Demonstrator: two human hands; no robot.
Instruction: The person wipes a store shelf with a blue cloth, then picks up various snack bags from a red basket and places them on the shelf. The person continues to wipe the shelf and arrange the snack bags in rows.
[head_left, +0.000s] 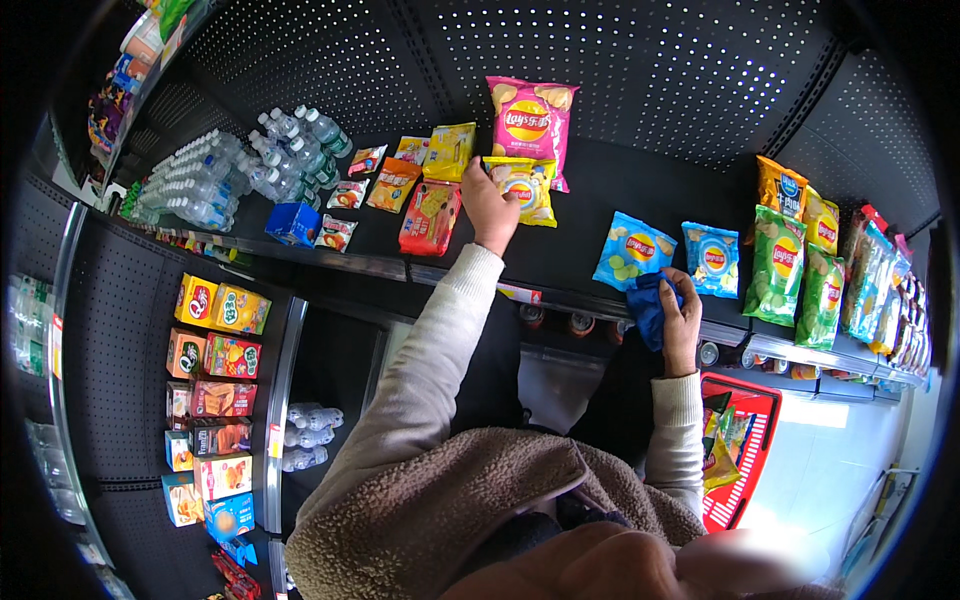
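Observation:
My left hand (491, 206) is at the left edge of a small yellow Lay's chip bag (534, 206), with the thumb over its front and the fingers along its side. Behind that bag a larger pink Lay's bag (529, 139) stands upright against the back panel. Just left of the hand are a yellow snack pack (450, 152) and a red snack pack (430, 219). At the shelf's front edge my right hand (681, 322) holds a crumpled dark blue cloth (646, 306). The cloth overlaps the lower corner of a blue Lay's bag (634, 247); another blue bag (711, 259) stands to its right.
Water bottles (292, 154), a blue box (293, 223) and small snack packs (349, 193) occupy the shelf's left. Green chip bags (775, 274) stand at the right. A red shopping basket (757, 442) with packets is below right. Boxed snacks (223, 480) line the left-hand shelf.

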